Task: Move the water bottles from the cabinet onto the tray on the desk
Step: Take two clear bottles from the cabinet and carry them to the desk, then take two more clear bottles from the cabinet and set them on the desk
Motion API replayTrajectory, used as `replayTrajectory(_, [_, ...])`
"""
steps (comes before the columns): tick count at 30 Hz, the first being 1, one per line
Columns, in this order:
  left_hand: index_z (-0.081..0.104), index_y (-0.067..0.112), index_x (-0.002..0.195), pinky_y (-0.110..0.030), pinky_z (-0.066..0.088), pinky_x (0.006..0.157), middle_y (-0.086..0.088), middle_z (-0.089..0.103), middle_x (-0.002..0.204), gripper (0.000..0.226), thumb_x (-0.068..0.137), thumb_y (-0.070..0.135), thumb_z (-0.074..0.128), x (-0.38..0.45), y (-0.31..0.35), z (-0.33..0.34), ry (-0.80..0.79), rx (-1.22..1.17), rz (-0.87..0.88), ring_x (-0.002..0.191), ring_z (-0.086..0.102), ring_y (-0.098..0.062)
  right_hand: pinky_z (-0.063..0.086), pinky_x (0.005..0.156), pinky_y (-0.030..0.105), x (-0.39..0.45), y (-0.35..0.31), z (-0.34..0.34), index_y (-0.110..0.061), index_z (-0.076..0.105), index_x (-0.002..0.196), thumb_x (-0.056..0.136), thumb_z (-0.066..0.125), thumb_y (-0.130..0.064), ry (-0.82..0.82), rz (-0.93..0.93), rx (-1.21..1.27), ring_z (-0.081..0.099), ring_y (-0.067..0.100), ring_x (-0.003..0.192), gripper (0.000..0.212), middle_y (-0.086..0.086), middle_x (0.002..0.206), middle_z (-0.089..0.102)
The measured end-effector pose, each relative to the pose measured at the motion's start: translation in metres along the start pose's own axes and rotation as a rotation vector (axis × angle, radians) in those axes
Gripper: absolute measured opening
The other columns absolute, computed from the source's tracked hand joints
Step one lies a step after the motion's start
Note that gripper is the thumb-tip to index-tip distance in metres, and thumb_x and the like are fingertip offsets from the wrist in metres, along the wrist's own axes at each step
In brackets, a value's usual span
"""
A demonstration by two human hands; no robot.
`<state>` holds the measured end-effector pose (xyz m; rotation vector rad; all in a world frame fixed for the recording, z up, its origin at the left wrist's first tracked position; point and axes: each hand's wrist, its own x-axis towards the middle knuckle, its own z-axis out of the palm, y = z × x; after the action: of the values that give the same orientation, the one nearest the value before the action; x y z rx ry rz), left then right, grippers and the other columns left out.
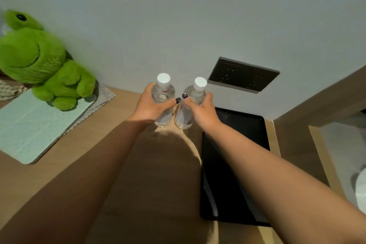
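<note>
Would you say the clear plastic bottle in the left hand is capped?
Capped: the clear plastic bottle, gripped by the left hand, wears a white cap.

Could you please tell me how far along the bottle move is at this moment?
Done: nothing stands on the black tray. In hand: the left hand grips one water bottle, the right hand another, both upright over the desk. Left: setting both on the tray.

The right arm (277,164) is covering part of the tray (237,125). Both hands are hiding the bottle labels. The frame edge is cutting off the plush frog (39,61) and a white object (361,190).
</note>
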<state>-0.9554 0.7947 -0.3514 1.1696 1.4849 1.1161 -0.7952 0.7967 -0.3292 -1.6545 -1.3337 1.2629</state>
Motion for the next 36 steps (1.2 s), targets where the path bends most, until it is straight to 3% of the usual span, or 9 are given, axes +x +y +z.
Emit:
replayTrajectory(3, [0.058, 0.017, 0.098, -0.02, 0.054, 0.074, 0.011, 0.068, 0.083, 0.032, 0.075, 0.017, 0.081, -0.003, 0.004, -0.002, -0.048, 0.023, 0.034, 0.073, 0.063, 0.004, 0.039, 0.091, 0.029, -0.002, -0.001, -0.002, -0.011, 0.028, 0.139, 0.09, 0.065, -0.024, -0.026, 0.01, -0.025, 0.049, 0.014, 0.114, 0.063, 0.002, 0.125, 0.048])
replayTrajectory(7, [0.04, 0.013, 0.133, -0.027, 0.044, 0.091, 0.004, 0.054, 0.118, 0.073, 0.077, 0.042, 0.076, -0.008, 0.018, -0.008, 0.007, 0.05, -0.046, 0.107, 0.055, -0.011, 0.046, 0.094, 0.034, -0.003, -0.003, -0.01, -0.01, 0.044, 0.132, 0.086, 0.069, -0.026, -0.065, -0.007, -0.102, 0.056, 0.022, 0.116, 0.055, 0.006, 0.122, 0.057])
replayTrajectory(11, [0.039, 0.015, 0.139, -0.032, 0.039, 0.1, -0.001, 0.051, 0.134, 0.075, 0.082, 0.055, 0.064, -0.011, 0.044, -0.006, 0.034, 0.282, 0.051, 0.125, 0.048, -0.02, 0.035, 0.11, 0.039, -0.019, -0.015, -0.031, -0.015, 0.014, 0.152, 0.091, 0.064, -0.029, -0.041, 0.015, -0.05, 0.038, 0.025, 0.137, 0.08, 0.008, 0.15, 0.036])
replayTrajectory(14, [0.025, 0.014, 0.15, -0.046, 0.015, 0.12, -0.009, 0.026, 0.158, 0.082, 0.088, 0.063, 0.049, -0.017, 0.067, 0.002, 0.029, 0.576, 0.229, 0.149, 0.013, -0.025, 0.027, 0.114, 0.039, -0.037, -0.019, -0.052, -0.019, 0.011, 0.154, 0.095, 0.058, -0.032, 0.02, -0.025, -0.081, 0.028, 0.023, 0.144, 0.077, 0.004, 0.158, 0.026])
replayTrajectory(20, [0.022, 0.013, 0.152, -0.041, -0.004, 0.119, -0.008, 0.013, 0.162, 0.066, 0.098, 0.048, 0.039, -0.048, 0.117, 0.048, 0.01, 0.78, 0.523, 0.15, -0.005, -0.02, 0.022, 0.114, 0.032, -0.093, -0.017, -0.107, -0.019, 0.015, 0.154, 0.099, 0.05, -0.031, 0.151, -0.106, -0.246, 0.022, 0.017, 0.146, 0.067, 0.0, 0.16, 0.021])
replayTrajectory(25, [0.02, 0.013, 0.153, -0.03, -0.002, 0.117, -0.004, 0.013, 0.162, 0.066, 0.099, 0.044, 0.04, -0.092, 0.127, 0.096, -0.169, 0.715, 0.607, 0.149, -0.003, -0.014, 0.015, 0.111, 0.025, -0.152, -0.001, -0.145, -0.021, 0.013, 0.155, 0.098, 0.049, -0.038, 0.211, -0.136, -0.321, 0.016, 0.013, 0.147, 0.069, -0.003, 0.162, 0.015])
replayTrajectory(29, [0.016, 0.014, 0.154, -0.023, 0.0, 0.114, -0.001, 0.01, 0.162, 0.066, 0.099, 0.041, 0.041, -0.136, 0.129, 0.139, -0.323, 0.685, 0.644, 0.148, -0.003, -0.009, 0.018, 0.121, 0.036, -0.206, 0.025, -0.179, -0.023, 0.01, 0.155, 0.098, 0.048, -0.041, 0.223, -0.147, -0.392, 0.014, 0.012, 0.148, 0.07, -0.005, 0.162, 0.012])
replayTrajectory(33, [0.012, 0.02, 0.155, -0.028, 0.006, 0.118, 0.004, 0.007, 0.163, 0.068, 0.098, 0.046, 0.04, -0.183, 0.125, 0.181, -0.467, 0.719, 0.654, 0.148, -0.001, -0.006, 0.015, 0.12, 0.029, -0.256, 0.058, -0.216, -0.024, 0.01, 0.155, 0.099, 0.046, -0.04, 0.274, -0.124, -0.414, 0.012, 0.007, 0.147, 0.069, -0.01, 0.161, 0.008])
replayTrajectory(36, [0.013, 0.02, 0.154, -0.031, 0.009, 0.119, 0.003, 0.008, 0.162, 0.068, 0.098, 0.046, 0.041, -0.221, 0.126, 0.219, -0.572, 0.755, 0.698, 0.148, 0.0, -0.006, 0.021, 0.12, 0.035, -0.294, 0.089, -0.252, -0.028, 0.008, 0.155, 0.098, 0.045, -0.044, 0.323, -0.063, -0.399, 0.013, 0.008, 0.147, 0.07, -0.013, 0.161, 0.007])
